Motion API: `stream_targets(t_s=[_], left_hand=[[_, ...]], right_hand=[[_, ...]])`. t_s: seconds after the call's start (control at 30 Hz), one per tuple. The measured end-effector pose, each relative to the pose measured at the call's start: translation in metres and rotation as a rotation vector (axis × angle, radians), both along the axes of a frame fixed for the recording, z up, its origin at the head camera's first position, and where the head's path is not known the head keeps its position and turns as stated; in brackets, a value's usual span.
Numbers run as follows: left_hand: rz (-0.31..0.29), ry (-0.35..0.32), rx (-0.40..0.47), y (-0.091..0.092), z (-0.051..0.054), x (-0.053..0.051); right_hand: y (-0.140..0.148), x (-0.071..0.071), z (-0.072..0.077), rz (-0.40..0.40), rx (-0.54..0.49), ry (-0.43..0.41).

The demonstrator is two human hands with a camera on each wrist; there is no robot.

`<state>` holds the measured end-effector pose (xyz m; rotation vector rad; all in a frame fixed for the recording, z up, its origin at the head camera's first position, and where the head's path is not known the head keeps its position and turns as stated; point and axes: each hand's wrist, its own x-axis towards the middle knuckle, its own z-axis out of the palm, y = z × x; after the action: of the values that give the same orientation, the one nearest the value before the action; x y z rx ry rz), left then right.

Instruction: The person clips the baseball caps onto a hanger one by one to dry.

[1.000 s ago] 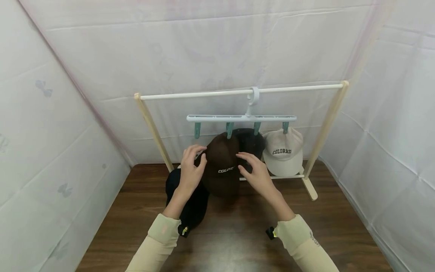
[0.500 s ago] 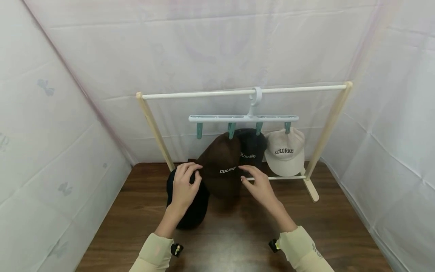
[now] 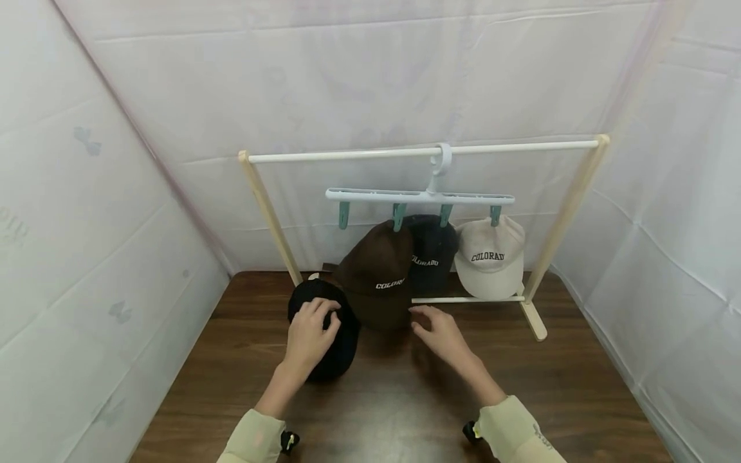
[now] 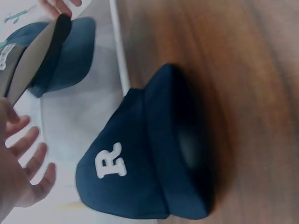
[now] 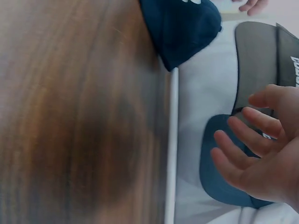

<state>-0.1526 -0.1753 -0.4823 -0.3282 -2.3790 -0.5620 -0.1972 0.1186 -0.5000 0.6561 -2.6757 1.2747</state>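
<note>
A brown cap [image 3: 376, 270] lettered in white hangs from the second clip [image 3: 399, 217] of a pale blue hanger [image 3: 370, 195]. Partly behind it, a dark navy cap [image 3: 431, 247] hangs at the third clip, and an off-white cap [image 3: 489, 257] at the fourth. On the table lies another dark cap [image 3: 341, 350]; the left wrist view shows a white R on this cap [image 4: 117, 177]. My left hand [image 3: 309, 334] hovers over it, fingers loosely bent, holding nothing. Just right of the brown cap's brim, my right hand [image 3: 444, 334] is relaxed and also holds nothing.
The hanger hooks on the white top rod [image 3: 359, 154] of a wooden-legged rack. A lower rod [image 3: 463, 300] runs near the brown wooden table [image 3: 382, 411]. At the hanger's left end, a green clip [image 3: 344, 215] carries no cap. White sheeting [image 3: 145, 257] encloses the sides and back.
Both hands have drawn down from the brown cap's sides, the left also shifting leftward over the dark cap on the table. The brown cap stays hanging at its clip.
</note>
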Motion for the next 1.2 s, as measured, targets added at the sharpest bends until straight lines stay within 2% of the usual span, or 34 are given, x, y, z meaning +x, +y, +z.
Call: stream_targets(t_s=[0.27,0.4,0.53,0.7,0.93,1.2], left_hand=[[0.044,-0.210,-0.176,0.015,-0.019,0.019],[0.052,-0.271,-0.251,0.022,-0.024,0.028],[0.054,-0.308,-0.308,0.027,-0.027,0.036],[0.074,-0.343,-0.329,0.030,-0.028,0.042],[0.088,-0.392,-0.334,0.028,-0.028,0.046],[0.097,-0.380,-0.339,0.019,-0.026,0.046]], right_hand=[[-0.007,0.009,-0.019,0.126,0.156,-0.029],[-0.010,0.015,-0.023,0.217,0.233,-0.055],[-0.013,0.021,-0.025,0.286,0.316,-0.050],[-0.015,0.027,-0.025,0.349,0.364,-0.051],[-0.019,0.031,-0.025,0.368,0.393,-0.053],[-0.027,0.032,-0.021,0.401,0.377,-0.071]])
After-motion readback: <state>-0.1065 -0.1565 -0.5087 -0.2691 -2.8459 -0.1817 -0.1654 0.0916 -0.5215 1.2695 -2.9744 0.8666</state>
